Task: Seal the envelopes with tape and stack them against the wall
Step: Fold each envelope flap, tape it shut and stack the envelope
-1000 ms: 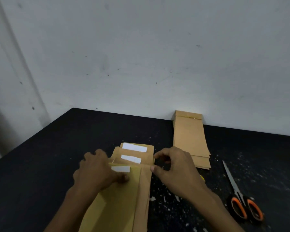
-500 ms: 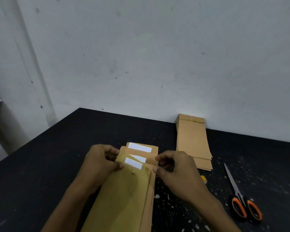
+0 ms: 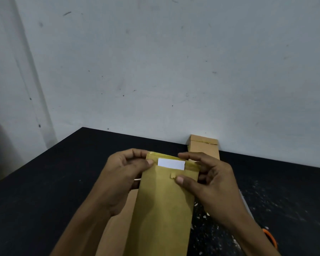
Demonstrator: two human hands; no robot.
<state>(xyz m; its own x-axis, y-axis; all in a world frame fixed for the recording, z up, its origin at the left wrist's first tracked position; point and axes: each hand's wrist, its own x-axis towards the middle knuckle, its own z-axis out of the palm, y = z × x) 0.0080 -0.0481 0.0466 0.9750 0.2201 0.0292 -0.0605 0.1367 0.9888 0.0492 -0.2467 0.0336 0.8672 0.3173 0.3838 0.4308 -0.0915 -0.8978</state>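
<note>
A long yellow-brown envelope [image 3: 163, 204] is lifted off the table, its top end towards the wall, with a white slip [image 3: 171, 164] showing at its open mouth. My left hand [image 3: 124, 174] pinches the envelope's top left corner, thumb on the front. My right hand [image 3: 209, 180] grips the top right edge, with its thumb pressed on the front beside a small torn tab [image 3: 172, 175]. More brown envelopes [image 3: 118, 224] lie flat under the lifted one. A stack of brown envelopes [image 3: 203, 147] leans flat against the wall behind my right hand.
The black table [image 3: 44, 182] meets the grey wall [image 3: 155, 71] at the back. Orange-handled scissors [image 3: 270, 237] lie at the right, mostly hidden by my right forearm. White paper scraps [image 3: 266, 209] are scattered over the table's right side.
Both hands have lifted the top envelope off the pile and raised it towards the camera. The lower envelopes' white slips are now hidden behind it. The view has tilted up.
</note>
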